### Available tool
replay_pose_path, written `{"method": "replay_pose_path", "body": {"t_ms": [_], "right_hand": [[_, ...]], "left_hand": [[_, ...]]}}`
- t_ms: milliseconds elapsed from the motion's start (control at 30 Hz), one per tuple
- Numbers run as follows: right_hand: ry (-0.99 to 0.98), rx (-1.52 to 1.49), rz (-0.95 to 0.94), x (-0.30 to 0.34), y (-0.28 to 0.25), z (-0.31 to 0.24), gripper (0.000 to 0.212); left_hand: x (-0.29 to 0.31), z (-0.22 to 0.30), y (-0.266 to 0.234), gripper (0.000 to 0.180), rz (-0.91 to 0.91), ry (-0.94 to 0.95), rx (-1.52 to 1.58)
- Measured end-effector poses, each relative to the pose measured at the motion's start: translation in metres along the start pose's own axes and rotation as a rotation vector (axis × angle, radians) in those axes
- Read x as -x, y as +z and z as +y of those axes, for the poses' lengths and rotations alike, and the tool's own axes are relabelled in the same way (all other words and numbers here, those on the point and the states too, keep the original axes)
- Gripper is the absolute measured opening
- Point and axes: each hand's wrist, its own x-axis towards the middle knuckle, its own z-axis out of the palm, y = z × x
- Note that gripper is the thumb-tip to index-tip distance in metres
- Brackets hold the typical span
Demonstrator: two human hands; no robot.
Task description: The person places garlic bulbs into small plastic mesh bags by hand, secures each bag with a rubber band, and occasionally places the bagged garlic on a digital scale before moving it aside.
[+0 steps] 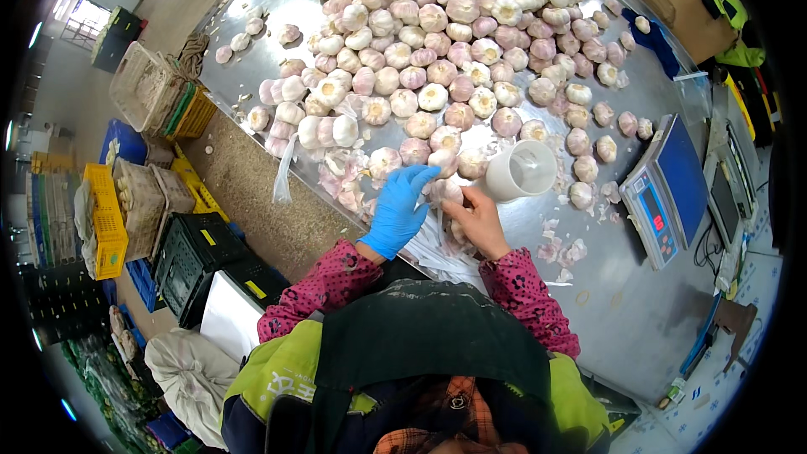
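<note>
Fingers (476,197) of right hand (481,224) hold 1 garlic bulb (445,191) beside gloved left hand (397,212).

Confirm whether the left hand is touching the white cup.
Apart. The head view shows a clear gap between the blue-gloved left hand and the left side of the white cup, with a garlic bulb between them.
</note>
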Motion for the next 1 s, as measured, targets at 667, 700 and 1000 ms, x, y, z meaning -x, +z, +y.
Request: {"method": "replay_pose_path", "body": {"t_ms": [667,700,1000], "right_hand": [[-0.278,0.847,0.397,0.068,-0.055,0.021,0.050],[-0.303,0.805,0.407,0.063,-0.058,0.024,0.053],[-0.185,-0.097,0.323,0.092,-0.089,-0.081,0.055]], "left_hand": [[-0.018,-0.074,-0.015,0.065,0.127,-0.178,-0.144],[-0.019,-0.071,-0.016,0.065,0.151,-0.282,0.102],[-0.023,0.017,-0.038,0.055,0.029,-0.527,1.153]]}}
